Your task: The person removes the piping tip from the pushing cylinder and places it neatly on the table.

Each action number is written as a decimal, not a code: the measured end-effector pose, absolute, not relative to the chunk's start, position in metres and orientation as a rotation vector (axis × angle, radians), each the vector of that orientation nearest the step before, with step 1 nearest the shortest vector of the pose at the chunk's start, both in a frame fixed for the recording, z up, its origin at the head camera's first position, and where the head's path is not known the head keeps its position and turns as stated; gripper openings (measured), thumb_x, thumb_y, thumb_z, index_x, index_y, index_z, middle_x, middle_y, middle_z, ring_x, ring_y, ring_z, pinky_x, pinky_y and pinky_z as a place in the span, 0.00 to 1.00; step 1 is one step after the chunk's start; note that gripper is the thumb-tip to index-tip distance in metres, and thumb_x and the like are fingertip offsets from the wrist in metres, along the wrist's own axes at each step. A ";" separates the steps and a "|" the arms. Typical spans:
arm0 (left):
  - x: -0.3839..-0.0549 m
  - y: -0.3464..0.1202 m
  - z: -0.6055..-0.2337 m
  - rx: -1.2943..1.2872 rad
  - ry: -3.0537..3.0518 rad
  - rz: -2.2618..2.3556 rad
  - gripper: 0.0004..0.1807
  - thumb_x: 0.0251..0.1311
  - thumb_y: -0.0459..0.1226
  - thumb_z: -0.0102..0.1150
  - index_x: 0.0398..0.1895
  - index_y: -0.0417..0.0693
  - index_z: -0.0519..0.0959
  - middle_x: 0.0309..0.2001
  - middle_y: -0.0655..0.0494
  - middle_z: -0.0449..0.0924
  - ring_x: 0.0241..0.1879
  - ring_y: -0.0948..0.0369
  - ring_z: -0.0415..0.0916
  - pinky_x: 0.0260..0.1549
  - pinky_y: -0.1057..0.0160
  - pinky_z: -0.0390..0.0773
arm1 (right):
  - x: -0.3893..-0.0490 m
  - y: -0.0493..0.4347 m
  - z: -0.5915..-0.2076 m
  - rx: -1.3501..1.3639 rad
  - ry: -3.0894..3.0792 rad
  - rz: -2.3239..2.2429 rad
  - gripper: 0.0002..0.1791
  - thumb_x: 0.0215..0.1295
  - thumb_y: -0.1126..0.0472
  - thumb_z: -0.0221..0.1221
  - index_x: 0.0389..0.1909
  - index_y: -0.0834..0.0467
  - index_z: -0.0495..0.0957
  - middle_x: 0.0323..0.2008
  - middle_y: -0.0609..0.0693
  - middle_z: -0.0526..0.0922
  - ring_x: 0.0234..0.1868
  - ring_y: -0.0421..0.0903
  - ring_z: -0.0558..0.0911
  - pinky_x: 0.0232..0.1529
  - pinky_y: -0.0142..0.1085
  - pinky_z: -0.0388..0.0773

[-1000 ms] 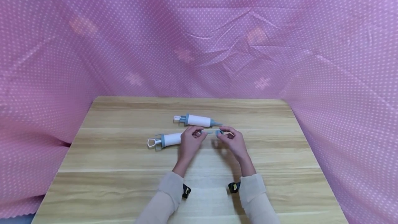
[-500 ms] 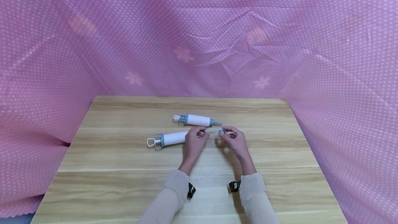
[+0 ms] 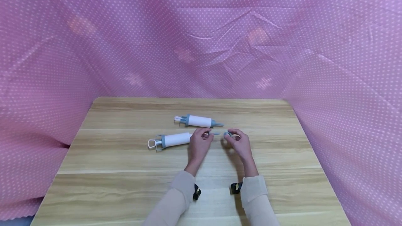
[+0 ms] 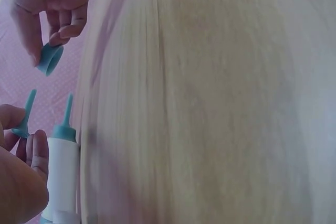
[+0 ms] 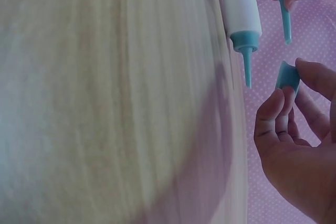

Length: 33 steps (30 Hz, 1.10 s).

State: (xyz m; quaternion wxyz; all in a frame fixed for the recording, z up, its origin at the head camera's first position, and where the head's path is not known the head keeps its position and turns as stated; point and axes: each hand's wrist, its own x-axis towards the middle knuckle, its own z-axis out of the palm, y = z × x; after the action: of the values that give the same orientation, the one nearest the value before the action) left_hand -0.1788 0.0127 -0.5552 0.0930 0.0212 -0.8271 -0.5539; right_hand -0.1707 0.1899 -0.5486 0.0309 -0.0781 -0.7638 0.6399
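Observation:
My left hand [image 3: 200, 146] pinches a blue-green nozzle [image 4: 29, 109] between thumb and fingers, its thin spout pointing right toward the other hand. Just across a small gap, my right hand [image 3: 241, 146] pinches a short blue-green threaded-collar-like ring [image 5: 287, 76], flared at one end. Both pieces are held up over the table, apart from each other. Left of my left hand lies a white syringe-like press [image 3: 177, 139] with a white loop handle; its front end is partly hidden by that hand.
Behind the hands lies a second white press [image 3: 200, 121], with a blue-green nozzle fitted and pointing right. The wooden table [image 3: 125, 191] spans the view. Pink dotted cloth [image 3: 201, 44] hangs around its back and sides.
Both hands have shifted slightly to the right, each still pinching its piece. More of the near press's white barrel shows now. The two presses lie where they were.

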 end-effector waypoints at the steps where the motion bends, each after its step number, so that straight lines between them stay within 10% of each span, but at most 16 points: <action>1: -0.179 0.013 -0.555 0.077 -2.466 -1.627 0.13 0.59 0.38 0.72 0.47 0.50 0.88 0.41 0.60 0.82 0.36 0.65 0.81 0.35 0.63 0.82 | -0.171 0.190 -0.549 -0.244 -2.362 1.969 0.19 0.63 0.65 0.70 0.52 0.68 0.81 0.45 0.59 0.81 0.31 0.38 0.80 0.33 0.28 0.77; 12: -0.178 0.023 -0.559 0.162 -2.500 -1.603 0.14 0.59 0.38 0.71 0.48 0.50 0.88 0.42 0.59 0.83 0.36 0.64 0.83 0.35 0.61 0.82 | -0.162 0.189 -0.518 -0.240 -2.443 1.983 0.20 0.65 0.69 0.66 0.54 0.75 0.76 0.44 0.68 0.82 0.34 0.47 0.81 0.36 0.41 0.81; 33: -0.178 0.029 -0.578 0.300 -2.533 -1.577 0.13 0.59 0.40 0.71 0.47 0.51 0.87 0.37 0.58 0.86 0.36 0.62 0.84 0.41 0.57 0.83 | -0.178 0.195 -0.562 -0.356 -2.500 1.859 0.18 0.63 0.66 0.69 0.52 0.69 0.80 0.40 0.61 0.83 0.27 0.41 0.79 0.27 0.29 0.78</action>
State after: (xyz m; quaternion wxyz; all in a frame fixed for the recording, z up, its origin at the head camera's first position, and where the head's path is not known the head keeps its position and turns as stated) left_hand -0.1782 0.0290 -0.5785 0.0712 0.0997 -0.8426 -0.5245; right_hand -0.1783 0.1946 -0.5617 0.0031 -0.1135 -0.7973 0.5929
